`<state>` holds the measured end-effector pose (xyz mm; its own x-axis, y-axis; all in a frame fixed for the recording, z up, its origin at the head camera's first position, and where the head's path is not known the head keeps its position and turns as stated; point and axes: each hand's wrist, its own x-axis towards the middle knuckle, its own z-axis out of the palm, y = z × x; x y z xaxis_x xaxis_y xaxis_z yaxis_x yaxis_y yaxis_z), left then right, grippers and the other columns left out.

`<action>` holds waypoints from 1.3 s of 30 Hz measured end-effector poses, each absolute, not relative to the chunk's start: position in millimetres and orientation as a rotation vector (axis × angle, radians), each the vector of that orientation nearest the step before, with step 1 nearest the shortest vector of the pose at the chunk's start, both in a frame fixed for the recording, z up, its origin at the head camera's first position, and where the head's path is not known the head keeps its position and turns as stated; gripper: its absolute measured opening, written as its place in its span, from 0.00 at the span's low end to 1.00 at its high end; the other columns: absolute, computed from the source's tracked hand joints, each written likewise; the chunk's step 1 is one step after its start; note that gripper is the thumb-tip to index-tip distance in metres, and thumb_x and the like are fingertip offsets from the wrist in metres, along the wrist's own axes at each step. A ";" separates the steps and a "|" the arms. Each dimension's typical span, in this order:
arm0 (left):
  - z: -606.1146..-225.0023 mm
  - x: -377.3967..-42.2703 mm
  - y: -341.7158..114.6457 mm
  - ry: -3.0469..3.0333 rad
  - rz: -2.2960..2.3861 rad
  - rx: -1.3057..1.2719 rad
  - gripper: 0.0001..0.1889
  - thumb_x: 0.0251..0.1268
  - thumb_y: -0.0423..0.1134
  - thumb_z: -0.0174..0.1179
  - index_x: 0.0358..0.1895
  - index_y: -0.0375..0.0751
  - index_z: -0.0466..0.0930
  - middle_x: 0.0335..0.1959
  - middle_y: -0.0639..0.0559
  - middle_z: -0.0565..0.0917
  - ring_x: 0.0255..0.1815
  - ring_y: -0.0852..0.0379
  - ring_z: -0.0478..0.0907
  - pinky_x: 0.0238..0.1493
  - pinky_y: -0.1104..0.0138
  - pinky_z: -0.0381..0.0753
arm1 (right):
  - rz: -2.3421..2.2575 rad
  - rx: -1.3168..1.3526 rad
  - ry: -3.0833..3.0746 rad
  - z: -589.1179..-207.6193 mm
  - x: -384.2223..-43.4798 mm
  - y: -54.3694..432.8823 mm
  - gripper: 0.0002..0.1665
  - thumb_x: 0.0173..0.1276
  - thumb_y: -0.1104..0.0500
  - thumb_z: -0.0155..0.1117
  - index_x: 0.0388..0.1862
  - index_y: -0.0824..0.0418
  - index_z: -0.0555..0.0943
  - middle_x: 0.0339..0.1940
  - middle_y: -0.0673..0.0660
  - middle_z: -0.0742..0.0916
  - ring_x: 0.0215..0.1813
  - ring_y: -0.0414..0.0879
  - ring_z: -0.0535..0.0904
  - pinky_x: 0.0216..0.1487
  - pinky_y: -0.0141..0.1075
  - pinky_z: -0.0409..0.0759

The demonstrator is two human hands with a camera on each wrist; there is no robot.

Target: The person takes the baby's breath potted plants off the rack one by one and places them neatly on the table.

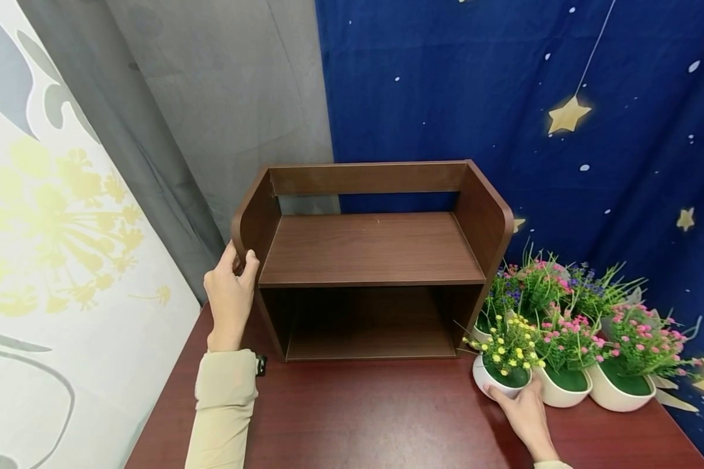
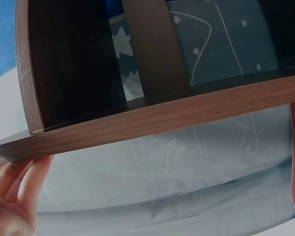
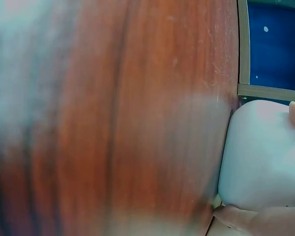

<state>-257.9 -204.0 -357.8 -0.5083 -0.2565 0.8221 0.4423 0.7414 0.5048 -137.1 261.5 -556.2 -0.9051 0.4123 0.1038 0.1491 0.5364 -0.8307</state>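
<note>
A dark brown two-tier wooden shelf stands on the table, its upper and lower levels bare. My left hand grips the front edge of its left side panel, thumb on the inner face and fingers outside. The left wrist view shows those fingers against the panel's edge. At the shelf's lower right, my right hand holds a white pot of yellow artificial flowers, thumb and fingers on either side. In the right wrist view the white pot sits between thumb and fingers, close over the tabletop.
Several more white pots with pink flowers and purple flowers crowd the right side of the reddish-brown table. Behind hang a grey curtain and a blue starry curtain. A white floral panel borders the left.
</note>
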 end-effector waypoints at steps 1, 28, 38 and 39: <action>-357.8 -258.0 -204.1 -1.923 -0.858 -0.143 0.05 0.62 0.37 0.55 0.33 0.39 0.77 0.19 0.46 0.80 0.14 0.52 0.64 0.23 0.58 0.68 | 1.299 -0.457 -2.491 -556.3 -137.7 261.7 0.58 0.51 0.58 0.71 0.65 0.83 0.43 0.57 0.82 0.59 0.57 0.73 0.60 0.58 0.58 0.56; -357.4 -256.8 -204.8 -1.927 -0.873 -0.124 0.05 0.62 0.37 0.54 0.33 0.40 0.78 0.16 0.51 0.78 0.14 0.56 0.64 0.22 0.67 0.64 | 1.276 -0.374 -2.637 -552.5 -144.7 271.3 0.64 0.53 0.56 0.69 0.64 0.86 0.34 0.60 0.87 0.54 0.62 0.75 0.53 0.61 0.59 0.53; -358.4 -256.4 -203.5 -1.926 -0.875 -0.132 0.05 0.62 0.37 0.55 0.35 0.41 0.79 0.19 0.49 0.82 0.14 0.56 0.66 0.23 0.67 0.65 | 1.273 -0.418 -2.726 -549.6 -146.5 275.5 0.67 0.54 0.51 0.68 0.64 0.85 0.30 0.62 0.87 0.52 0.64 0.75 0.50 0.62 0.58 0.51; -358.5 -256.4 -203.4 -1.926 -0.874 -0.136 0.05 0.62 0.37 0.55 0.35 0.40 0.79 0.19 0.49 0.82 0.14 0.56 0.66 0.23 0.66 0.65 | 1.271 -0.423 -2.741 -549.1 -146.1 276.2 0.67 0.55 0.50 0.68 0.64 0.85 0.30 0.62 0.88 0.52 0.64 0.74 0.50 0.62 0.58 0.51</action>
